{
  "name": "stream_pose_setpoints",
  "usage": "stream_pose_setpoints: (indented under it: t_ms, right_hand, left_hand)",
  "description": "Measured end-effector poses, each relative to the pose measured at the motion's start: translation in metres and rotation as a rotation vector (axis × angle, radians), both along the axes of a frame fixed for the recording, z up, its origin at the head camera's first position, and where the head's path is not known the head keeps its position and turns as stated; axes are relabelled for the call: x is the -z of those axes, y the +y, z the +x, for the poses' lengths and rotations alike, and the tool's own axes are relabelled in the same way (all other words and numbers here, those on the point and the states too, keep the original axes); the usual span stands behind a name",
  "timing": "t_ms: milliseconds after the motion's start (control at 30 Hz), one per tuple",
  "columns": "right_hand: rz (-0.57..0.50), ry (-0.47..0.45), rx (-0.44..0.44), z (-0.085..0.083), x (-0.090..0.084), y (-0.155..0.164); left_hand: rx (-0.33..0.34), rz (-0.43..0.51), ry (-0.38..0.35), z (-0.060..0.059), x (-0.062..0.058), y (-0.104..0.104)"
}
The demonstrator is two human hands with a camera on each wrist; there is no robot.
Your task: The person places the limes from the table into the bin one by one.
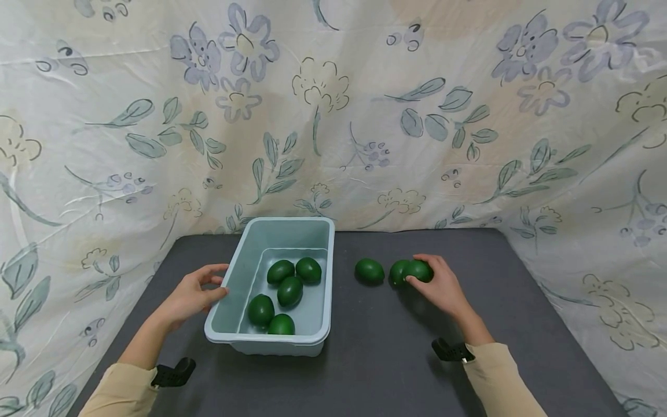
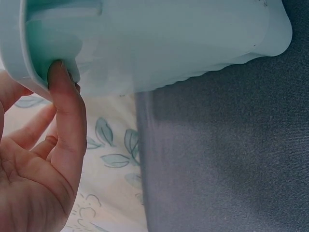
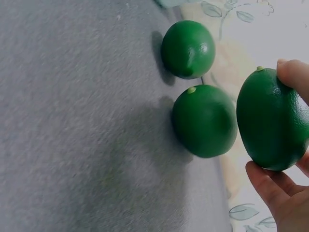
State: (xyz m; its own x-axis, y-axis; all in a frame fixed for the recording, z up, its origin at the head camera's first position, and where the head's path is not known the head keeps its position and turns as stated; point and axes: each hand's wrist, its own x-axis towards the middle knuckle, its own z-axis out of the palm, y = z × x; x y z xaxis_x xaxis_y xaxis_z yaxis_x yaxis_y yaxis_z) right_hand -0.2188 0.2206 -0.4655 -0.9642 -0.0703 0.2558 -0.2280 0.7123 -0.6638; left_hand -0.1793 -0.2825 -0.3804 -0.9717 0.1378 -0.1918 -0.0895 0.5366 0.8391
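Observation:
A pale blue plastic bin stands on the dark table and holds several green limes. My left hand is at the bin's left side. In the left wrist view its thumb touches the underside of the bin's rim, and the other fingers stay loosely curled beside it. My right hand grips one lime to the right of the bin, held between thumb and fingers. A second lime lies right beside the held lime. A third lime lies nearer the bin.
The dark grey table is closed in on three sides by a flowered cloth. Bare tabletop shows in front of the bin and to the right of my right hand.

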Motion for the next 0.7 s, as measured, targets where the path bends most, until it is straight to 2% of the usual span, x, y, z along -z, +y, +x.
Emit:
stream_pose_setpoints:
  t_ms: [367, 700]
  right_hand:
    - [-0.011, 0.01, -0.016, -0.008, -0.015, -0.012]
    - [-0.059, 0.051, -0.081, -0.017, -0.033, -0.035]
  left_hand:
    - [-0.003, -0.006, 0.001, 0.0, -0.001, 0.001]
    - [0.01, -0.015, 0.0, 0.001, -0.003, 0.001]
